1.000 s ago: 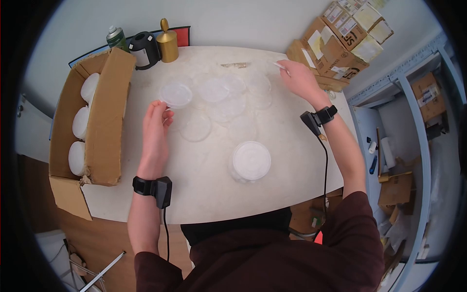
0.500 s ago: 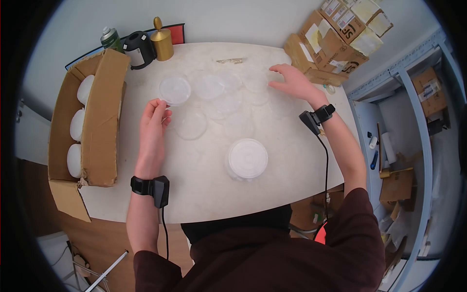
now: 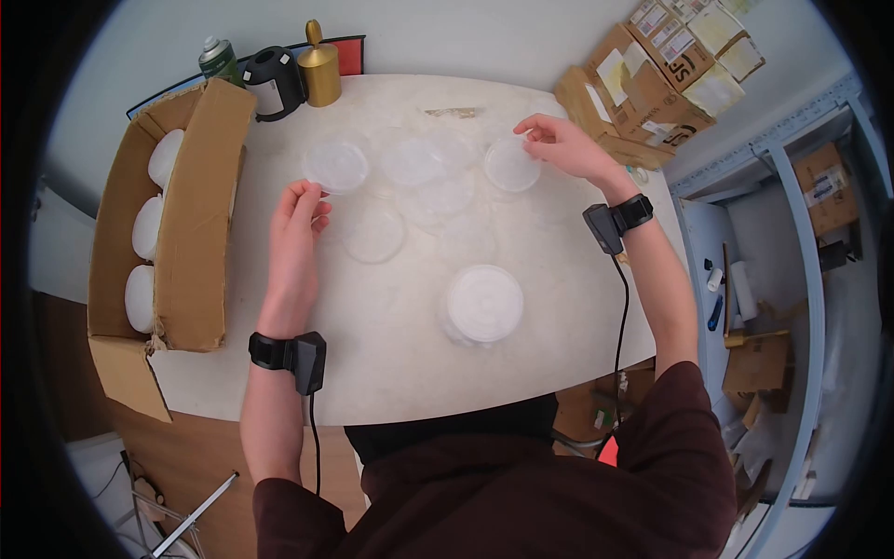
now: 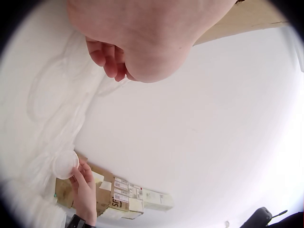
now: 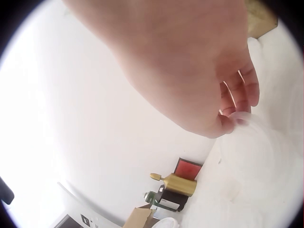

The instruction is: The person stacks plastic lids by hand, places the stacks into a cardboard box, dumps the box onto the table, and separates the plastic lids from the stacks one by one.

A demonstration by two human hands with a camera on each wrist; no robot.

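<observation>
A round, clear plastic lid (image 3: 337, 170) is pinched at its near edge by the left hand (image 3: 296, 228), above the left part of the white table (image 3: 372, 354). At the far right, the right hand (image 3: 568, 151) pinches a second clear lid (image 3: 512, 166) by its right edge. This second lid (image 4: 65, 164) also shows beyond the left hand in the left wrist view. Between the hands, several more transparent lids (image 3: 433, 194) lie overlapping, with one lid (image 3: 374, 235) nearer the left hand. A round tub with a white lid (image 3: 485, 303) stands closer to the body.
At the left, an open cardboard box (image 3: 200, 214) holds several white round tubs (image 3: 140, 298). Behind it stand a green spray can (image 3: 220, 63), a black container (image 3: 274, 84) and a gold canister (image 3: 321, 76). Stacked cardboard parcels (image 3: 643, 93) fill the back right corner, beside a shelf (image 3: 792, 224).
The right hand has moved slightly left and toward the body; its lid, seen edge-on earlier, now faces up. The left hand keeps its lid in nearly the same place.
</observation>
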